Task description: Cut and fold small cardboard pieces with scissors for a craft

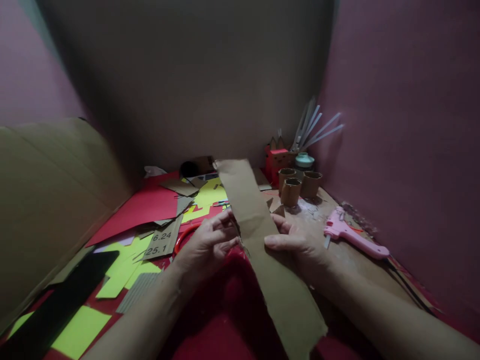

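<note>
At the far left a tall tan cardboard panel stands beside the red-covered desk, closing off that side. Next to it lie a long flat black object, bright yellow paper pieces, a big red sheet and a small brown cardboard piece printed with black numbers. A red loop-shaped handle shows just beside the left hand, whose fingers are bent against the strip's left edge; I cannot tell whether they pinch it.

In the middle, between both hands, is a long, plain brown cardboard strip, held slantwise above the desk, its far end to the left and its near end to the right. Its face is smooth with faint creases, its left edge a little rough, its far end slightly crumpled at the corner. Open room lies above it, up to the grey wall

The right hand pinches the strip's right edge, thumb on the face, fingers partly hidden behind. Beyond stand three short brown cardboard tubes; farther right, a pink glue gun lies near the pink wall, which bounds movement there
</note>
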A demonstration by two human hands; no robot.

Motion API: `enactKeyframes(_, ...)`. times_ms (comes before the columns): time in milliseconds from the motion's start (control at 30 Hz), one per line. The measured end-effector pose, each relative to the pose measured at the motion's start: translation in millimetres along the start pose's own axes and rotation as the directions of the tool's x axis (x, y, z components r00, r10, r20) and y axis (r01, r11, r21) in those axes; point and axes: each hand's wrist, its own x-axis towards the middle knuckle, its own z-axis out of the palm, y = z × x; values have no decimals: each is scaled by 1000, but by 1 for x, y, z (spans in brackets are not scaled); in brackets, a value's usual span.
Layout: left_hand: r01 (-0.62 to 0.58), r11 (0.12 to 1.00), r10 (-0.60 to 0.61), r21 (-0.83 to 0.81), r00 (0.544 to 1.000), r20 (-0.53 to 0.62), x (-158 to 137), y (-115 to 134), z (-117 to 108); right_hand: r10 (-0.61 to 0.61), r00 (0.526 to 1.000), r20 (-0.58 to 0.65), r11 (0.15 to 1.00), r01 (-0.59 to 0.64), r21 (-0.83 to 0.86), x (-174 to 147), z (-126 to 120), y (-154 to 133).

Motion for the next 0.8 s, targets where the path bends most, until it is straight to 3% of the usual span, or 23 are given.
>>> enactKeyframes(133, -34, 994, 27, 104, 998, 62, -2, 10, 0, -116, 992, -49, 989, 111, -102, 4, -5, 1)
enactKeyframes(233, -100, 963, 113, 250, 993, -41, -4, 7, 5, -137, 989, -46, 981, 129, -146, 6, -6, 7)
enactKeyframes(333, -126, 929, 175, 349, 978, -113, -7, 2, 13, -85, 996, -12, 984, 82, -160, 4, -5, 9)
enactKeyframes(500, -189, 921, 236, 340, 966, -103, -8, -1, 23, -89, 996, 19, 983, 91, -157, 4, -1, 4)
enactKeyframes(667, -216, 901, 298, 375, 938, -176, -9, -1, 23, -79, 996, -34, 991, 74, -112, 5, -3, 7)
enactKeyframes(800, -201, 914, 282, 353, 939, -196, -9, -1, 16, -88, 992, -93, 994, 81, -79, 6, -4, 9)
